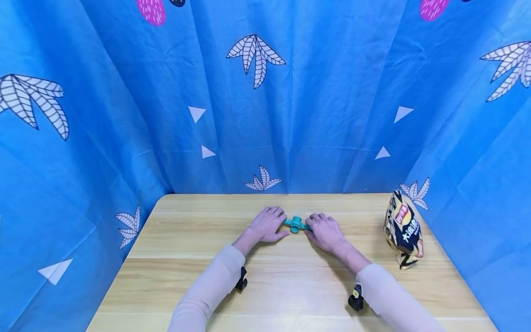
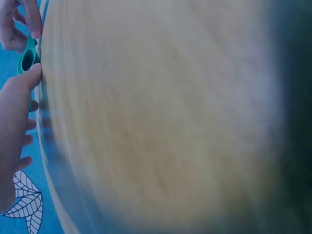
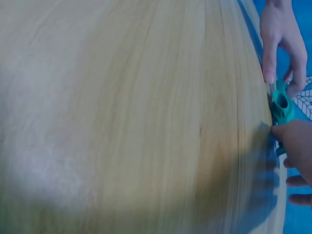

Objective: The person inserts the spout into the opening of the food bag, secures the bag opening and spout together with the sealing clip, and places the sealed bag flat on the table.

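Green plastic part [image 1: 296, 225] should handle light, stiff, maybe slick: left hand [image 1: 267, 224] pinching its left end, right hand [image 1: 326, 232] its right, sensible grip spots.

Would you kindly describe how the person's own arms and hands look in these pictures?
The left hand and right hand are bare, without gloves. Both arms wear long, plain, pale off-white sleeves ending near the wrists. A small black device shows beside each cuff, the left device and the right device; the latter bears a small yellowish mark.
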`<state>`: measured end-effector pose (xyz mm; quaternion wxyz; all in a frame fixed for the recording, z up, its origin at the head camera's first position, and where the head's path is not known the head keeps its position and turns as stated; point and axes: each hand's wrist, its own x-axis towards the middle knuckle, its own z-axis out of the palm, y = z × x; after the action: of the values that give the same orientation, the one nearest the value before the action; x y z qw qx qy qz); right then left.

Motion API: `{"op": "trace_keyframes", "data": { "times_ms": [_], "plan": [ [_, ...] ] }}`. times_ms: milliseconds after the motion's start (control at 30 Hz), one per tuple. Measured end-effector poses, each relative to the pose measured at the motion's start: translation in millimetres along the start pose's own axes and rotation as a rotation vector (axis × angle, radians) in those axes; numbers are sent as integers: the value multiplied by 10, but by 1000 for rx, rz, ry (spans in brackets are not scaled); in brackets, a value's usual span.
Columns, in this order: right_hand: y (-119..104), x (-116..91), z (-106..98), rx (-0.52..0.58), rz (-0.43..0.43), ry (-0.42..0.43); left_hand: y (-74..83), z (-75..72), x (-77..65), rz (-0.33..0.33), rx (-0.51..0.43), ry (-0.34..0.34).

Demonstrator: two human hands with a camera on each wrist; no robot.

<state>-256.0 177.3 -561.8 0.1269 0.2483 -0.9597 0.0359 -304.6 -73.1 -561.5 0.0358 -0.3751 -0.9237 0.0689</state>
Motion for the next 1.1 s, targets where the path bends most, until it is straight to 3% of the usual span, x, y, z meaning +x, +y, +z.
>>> {"op": "trace_keyframes", "data": {
  "times_ms": [300,733,1100],
  "plan": [
    [0,-34,-25,34,-43,52,19,-5,-69,12,16,28],
    [-15,-97,-63,66,-115,138,88,-73,-191,8,-43,55],
    [-63,-210,-123,191,-133,196,136,-202,-320,-1,-101,67]
  ]
}}
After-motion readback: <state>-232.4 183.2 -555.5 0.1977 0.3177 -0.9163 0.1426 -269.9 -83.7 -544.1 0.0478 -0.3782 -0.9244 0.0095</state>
